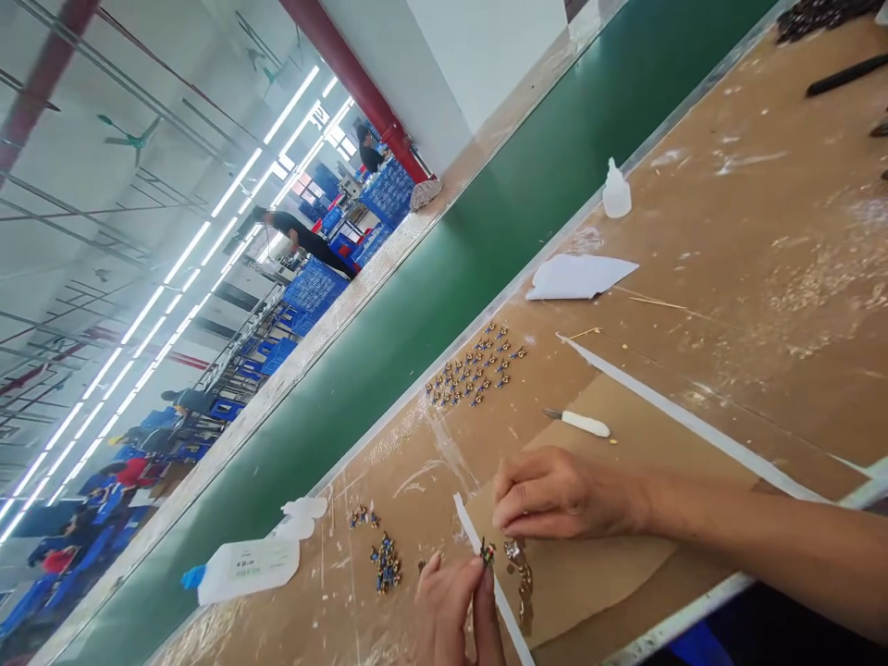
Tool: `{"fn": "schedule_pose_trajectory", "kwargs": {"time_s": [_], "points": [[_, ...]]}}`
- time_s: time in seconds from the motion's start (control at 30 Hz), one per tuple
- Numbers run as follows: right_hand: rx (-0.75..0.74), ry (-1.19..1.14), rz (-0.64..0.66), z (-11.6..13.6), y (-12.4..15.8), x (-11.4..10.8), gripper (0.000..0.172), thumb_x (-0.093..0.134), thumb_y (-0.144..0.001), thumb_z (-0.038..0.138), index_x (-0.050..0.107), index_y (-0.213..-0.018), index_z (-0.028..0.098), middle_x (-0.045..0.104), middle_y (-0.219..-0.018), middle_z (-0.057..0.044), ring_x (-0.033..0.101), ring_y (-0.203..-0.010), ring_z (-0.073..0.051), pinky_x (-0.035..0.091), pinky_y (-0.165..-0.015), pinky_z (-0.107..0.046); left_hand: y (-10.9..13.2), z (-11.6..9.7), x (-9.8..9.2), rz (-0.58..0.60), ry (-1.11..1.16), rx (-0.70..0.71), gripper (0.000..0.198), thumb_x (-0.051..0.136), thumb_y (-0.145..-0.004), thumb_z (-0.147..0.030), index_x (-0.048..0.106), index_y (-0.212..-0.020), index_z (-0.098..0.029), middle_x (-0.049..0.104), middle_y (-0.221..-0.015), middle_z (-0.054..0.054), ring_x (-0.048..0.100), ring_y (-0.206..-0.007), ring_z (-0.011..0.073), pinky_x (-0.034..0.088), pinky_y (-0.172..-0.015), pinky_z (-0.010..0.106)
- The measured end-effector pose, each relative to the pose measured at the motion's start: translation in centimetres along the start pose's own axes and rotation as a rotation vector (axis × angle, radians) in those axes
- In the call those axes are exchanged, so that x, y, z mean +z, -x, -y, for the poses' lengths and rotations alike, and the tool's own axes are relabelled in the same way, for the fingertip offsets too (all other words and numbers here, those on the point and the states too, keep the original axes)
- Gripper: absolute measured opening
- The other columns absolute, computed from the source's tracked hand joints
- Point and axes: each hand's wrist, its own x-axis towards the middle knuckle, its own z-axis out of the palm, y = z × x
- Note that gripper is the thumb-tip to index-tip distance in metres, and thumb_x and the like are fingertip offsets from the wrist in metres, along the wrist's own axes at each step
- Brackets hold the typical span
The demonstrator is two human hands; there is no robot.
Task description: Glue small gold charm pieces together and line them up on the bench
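Observation:
My left hand (454,610) is closed at the bottom middle, pinching a small dark piece with green and red spots (487,553) between thumb and fingertip. Just above and to the right, my right hand (555,495) has its fingers pressed together; anything between them is hidden. Small shiny metal pieces (513,550) lie on the cardboard sheet (597,592) below my right hand. Left of my hands is a heap of small blue-and-gold parts (386,566). More such blue-and-gold parts (475,365) are spread out in loose rows beyond.
A white-handled knife (586,424) lies beyond my right hand. Farther off are folded white paper (579,277) and a small white dropper bottle (616,191). A blue-capped bottle (250,569) lies at left. A green conveyor belt (416,319) borders the table; people work in the background.

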Motion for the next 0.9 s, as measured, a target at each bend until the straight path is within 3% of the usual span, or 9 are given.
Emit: {"fn": "schedule_pose_trajectory", "kwargs": {"time_s": [0.2,0.47,0.67,0.77,0.83,0.9], "points": [[-0.042,0.04,-0.032,0.4,-0.1,-0.5,0.013,0.051,-0.09,0.02,0.063,-0.09,0.016,0.066,-0.079,-0.005,0.059,-0.073,-0.01,0.05,-0.067,-0.021,-0.9,-0.8,0.8,0.058,-0.023,0.119,0.007,0.063,-0.081,-0.02,0.066,-0.085,-0.025,0.07,-0.069,-0.002,0.062,-0.06,0.0118,0.045,-0.083,0.036],[-0.052,0.067,-0.038,0.6,-0.2,-0.8,0.013,0.05,-0.09,0.017,0.063,-0.09,0.014,0.065,-0.078,-0.006,0.058,-0.072,-0.01,0.049,-0.067,-0.02,-1.6,-1.1,0.4,0.165,-0.042,0.146,0.015,0.062,-0.079,-0.012,0.064,-0.089,-0.024,0.069,-0.073,0.0,0.062,-0.065,0.0126,0.042,-0.087,0.038],[-0.071,0.077,-0.022,0.2,0.0,-0.9,0.013,0.05,-0.09,0.016,0.063,-0.093,0.013,0.063,-0.079,-0.005,0.056,-0.074,-0.009,0.048,-0.069,-0.02,-1.4,-1.4,0.6,0.169,0.006,0.147,0.016,0.058,-0.081,-0.008,0.064,-0.088,-0.021,0.069,-0.074,-0.001,0.062,-0.067,0.011,0.042,-0.089,0.037],[-0.009,0.099,0.004,0.0,0.0,-1.2,0.014,0.05,-0.09,0.016,0.061,-0.099,0.013,0.063,-0.084,-0.005,0.057,-0.077,-0.009,0.048,-0.07,-0.02,-1.2,-0.2,0.3,0.147,0.062,0.01,0.009,0.061,-0.081,-0.015,0.065,-0.084,-0.023,0.068,-0.073,-0.002,0.062,-0.068,0.0113,0.044,-0.091,0.037],[0.077,0.117,-0.041,-0.2,0.1,-1.4,0.016,0.05,-0.09,0.017,0.06,-0.103,0.015,0.063,-0.086,-0.005,0.057,-0.078,-0.009,0.047,-0.07,-0.02,-1.9,1.7,0.5,0.134,0.058,-0.217,0.005,0.066,-0.078,-0.027,0.067,-0.081,-0.023,0.069,-0.075,-0.001,0.064,-0.074,0.0147,0.048,-0.087,0.034],[0.175,0.128,-0.124,-0.5,0.2,-1.4,0.015,0.049,-0.091,0.017,0.059,-0.102,0.017,0.062,-0.084,-0.003,0.055,-0.073,-0.008,0.046,-0.066,-0.02,-3.3,4.2,1.4,0.176,0.082,-0.501,0.019,0.07,-0.071,-0.038,0.069,-0.08,-0.021,0.071,-0.079,0.002,0.065,-0.079,0.0184,0.051,-0.077,0.031]]}}
